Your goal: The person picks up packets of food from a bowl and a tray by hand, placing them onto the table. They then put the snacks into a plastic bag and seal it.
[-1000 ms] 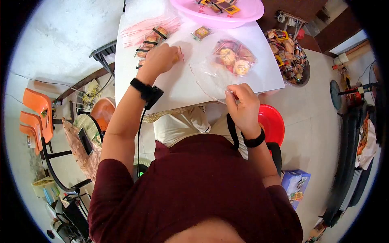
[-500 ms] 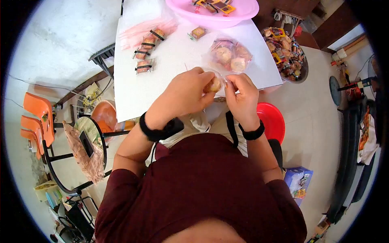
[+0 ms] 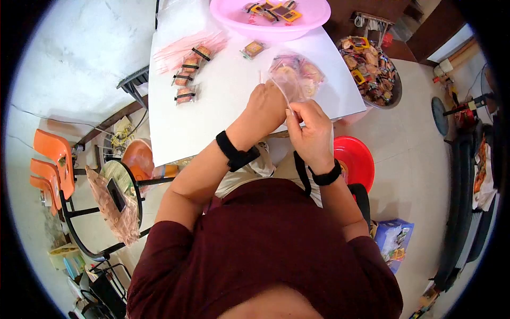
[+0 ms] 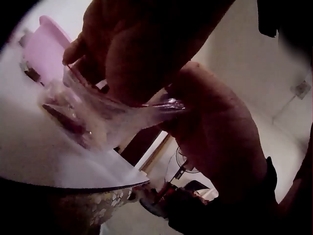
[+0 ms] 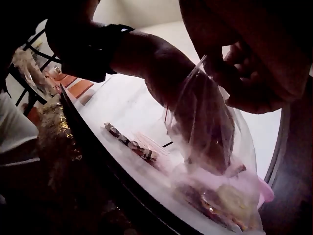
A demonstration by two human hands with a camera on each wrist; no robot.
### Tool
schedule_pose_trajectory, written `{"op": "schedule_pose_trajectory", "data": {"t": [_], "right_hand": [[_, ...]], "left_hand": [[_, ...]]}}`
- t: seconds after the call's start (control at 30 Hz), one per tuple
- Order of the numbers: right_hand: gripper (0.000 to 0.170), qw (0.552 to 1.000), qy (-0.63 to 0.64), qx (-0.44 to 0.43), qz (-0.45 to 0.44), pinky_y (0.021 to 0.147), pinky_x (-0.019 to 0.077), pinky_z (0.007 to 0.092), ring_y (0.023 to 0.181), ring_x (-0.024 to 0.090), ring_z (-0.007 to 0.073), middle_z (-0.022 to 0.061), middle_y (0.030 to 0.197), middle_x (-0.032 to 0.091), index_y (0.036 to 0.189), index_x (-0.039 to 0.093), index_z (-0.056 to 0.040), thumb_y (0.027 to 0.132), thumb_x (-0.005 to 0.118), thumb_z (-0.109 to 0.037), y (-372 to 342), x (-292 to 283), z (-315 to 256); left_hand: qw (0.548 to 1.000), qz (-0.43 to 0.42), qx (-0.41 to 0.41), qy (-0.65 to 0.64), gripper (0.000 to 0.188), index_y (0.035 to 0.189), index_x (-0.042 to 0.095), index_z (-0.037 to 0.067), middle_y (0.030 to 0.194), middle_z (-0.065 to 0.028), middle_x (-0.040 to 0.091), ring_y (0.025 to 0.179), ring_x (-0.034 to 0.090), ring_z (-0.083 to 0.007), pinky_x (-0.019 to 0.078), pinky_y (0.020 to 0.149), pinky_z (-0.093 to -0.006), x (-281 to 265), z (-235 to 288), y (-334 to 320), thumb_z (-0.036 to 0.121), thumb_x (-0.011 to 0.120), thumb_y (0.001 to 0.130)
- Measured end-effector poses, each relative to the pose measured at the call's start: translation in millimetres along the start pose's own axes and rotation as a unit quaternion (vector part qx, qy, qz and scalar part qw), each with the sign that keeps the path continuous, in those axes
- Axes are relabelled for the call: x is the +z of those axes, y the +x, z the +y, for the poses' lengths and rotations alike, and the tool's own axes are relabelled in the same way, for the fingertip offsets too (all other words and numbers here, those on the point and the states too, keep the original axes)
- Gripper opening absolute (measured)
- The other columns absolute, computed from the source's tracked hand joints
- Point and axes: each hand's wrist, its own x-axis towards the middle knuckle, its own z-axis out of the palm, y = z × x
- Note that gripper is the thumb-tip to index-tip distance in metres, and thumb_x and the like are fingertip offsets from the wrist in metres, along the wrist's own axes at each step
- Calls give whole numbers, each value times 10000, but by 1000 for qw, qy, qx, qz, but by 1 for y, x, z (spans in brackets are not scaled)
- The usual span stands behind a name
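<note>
A clear plastic bag (image 3: 289,87) with several round pastries (image 5: 234,198) in its bottom lies near the table's right front part. My left hand (image 3: 264,109) reaches into the bag's mouth; in the right wrist view its fingers show dimly through the film, pointing down at the pastries. I cannot tell whether those fingers still hold a pastry. My right hand (image 3: 313,135) pinches the near edge of the bag between thumb and fingers, drawing the film taut, as the left wrist view also shows. To the left, several wrapped pastries (image 3: 185,95) with black bands form a row.
A pink basin (image 3: 228,24) holding packets stands at the table's far side, with one wrapped pastry (image 3: 253,49) before it. Red-striped bags (image 3: 186,50) lie at the back left. Right of the table are a large bowl of packets (image 3: 372,74) and a red basin (image 3: 365,159).
My left hand picked up a round pastry at the left, carried it right to the bag's mouth and has now gone inside the bag. The right hand keeps pinching the bag's edge.
</note>
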Motion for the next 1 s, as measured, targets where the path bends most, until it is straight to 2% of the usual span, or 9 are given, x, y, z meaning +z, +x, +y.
{"op": "schedule_pose_trajectory", "data": {"t": [0.17, 0.27, 0.37, 0.47, 0.57, 0.67, 0.77, 0.87, 1.0], "right_hand": [[143, 1000, 6, -26, 12, 552, 461, 342, 629, 577, 262, 100, 754, 576, 909, 647, -47, 774, 642, 1, 6, 3, 0], [162, 1000, 4, -23, -8, 550, 464, 349, 637, 581, 267, 94, 752, 573, 920, 659, -58, 769, 646, -3, 4, 5, -3], [162, 999, -10, -37, -16, 547, 466, 355, 639, 581, 271, 94, 743, 566, 924, 661, -60, 770, 652, -14, 5, 5, -5], [164, 999, -13, -37, -20, 545, 466, 357, 635, 578, 271, 93, 735, 560, 933, 663, -61, 773, 660, -29, 3, 7, -6], [174, 999, -8, -34, -30, 539, 454, 323, 611, 568, 238, 96, 738, 574, 953, 662, -35, 781, 667, -5, 0, 8, -7], [174, 999, -11, -42, -32, 536, 449, 304, 599, 563, 220, 97, 739, 581, 955, 664, -23, 784, 671, 10, -2, 11, -4], [171, 998, -19, -46, -36, 535, 451, 304, 599, 566, 219, 96, 738, 581, 949, 670, -25, 782, 673, 11, -1, 12, -5], [178, 998, -20, -38, -44, 537, 456, 344, 623, 571, 258, 94, 734, 565, 957, 671, -55, 780, 672, -33, -3, 14, -1], [174, 999, -4, -27, -44, 536, 457, 364, 637, 574, 280, 94, 730, 555, 955, 670, -71, 782, 667, -56, -6, 15, -2]], "left_hand": [[995, -90, 30, 26, 321, 1094, 600, 43, 1066, -203, 616, 922, 621, -370, 501, 771, -440, 12, -11, -11, 172, 590, 801], [989, 95, 112, -19, 366, 1149, 567, 54, 1074, -197, 606, 982, 596, -382, 496, 769, -453, 7, -5, -8, 186, 589, 808], [973, 162, 164, 0, 389, 1181, 534, 67, 1082, -180, 601, 990, 577, -388, 491, 769, -463, 19, -17, 0, 201, 583, 819], [986, 153, 60, 22, 345, 1136, 541, 72, 1028, -158, 604, 923, 588, -350, 503, 735, -449, 20, -10, 8, 198, 583, 818], [978, 170, -10, 116, 281, 1037, 550, 45, 926, -154, 565, 822, 573, -329, 512, 619, -405, 40, -16, 14, 158, 588, 783], [981, 83, -101, 143, 213, 966, 567, 53, 874, -127, 542, 797, 569, -299, 515, 567, -366, 32, -8, 26, 150, 592, 778], [968, 112, -76, 210, 168, 928, 595, 58, 915, -128, 535, 805, 573, -277, 514, 528, -332, 44, -18, 30, 143, 590, 783], [963, 205, -5, 175, 143, 905, 619, 65, 954, -126, 521, 803, 578, -258, 509, 494, -330, 53, -31, 25, 141, 589, 788], [953, 213, 35, 213, 195, 961, 612, 60, 974, -120, 505, 814, 594, -248, 496, 463, -325, 56, -39, 19, 149, 589, 789]]}}
